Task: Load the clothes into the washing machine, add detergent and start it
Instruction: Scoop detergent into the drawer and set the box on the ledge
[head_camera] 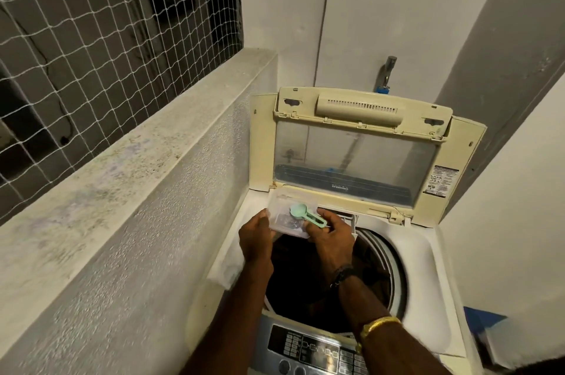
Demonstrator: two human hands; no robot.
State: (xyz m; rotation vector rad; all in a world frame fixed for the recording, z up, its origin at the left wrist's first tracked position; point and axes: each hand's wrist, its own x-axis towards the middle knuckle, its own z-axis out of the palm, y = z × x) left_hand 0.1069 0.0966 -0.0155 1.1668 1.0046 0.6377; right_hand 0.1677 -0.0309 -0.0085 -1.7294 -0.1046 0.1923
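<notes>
A top-loading washing machine (434, 255) stands with its lid (354, 157) folded up against the wall. Its dark drum (305, 280) holds dim clothes I cannot make out. My left hand (256, 240) grips the left side of a small clear plastic container (282, 215) above the drum's back left rim. My right hand (328, 235) pinches the handle of a mint-green scoop (305, 215), whose bowl sits over the container. The control panel (312, 350) lies at the front, partly hidden by my forearms.
A speckled concrete ledge (146, 142) with netting above it runs along the left. A tap (387, 72) juts from the wall behind the lid. A white wall closes in on the right, with a blue object (483, 319) low beside the machine.
</notes>
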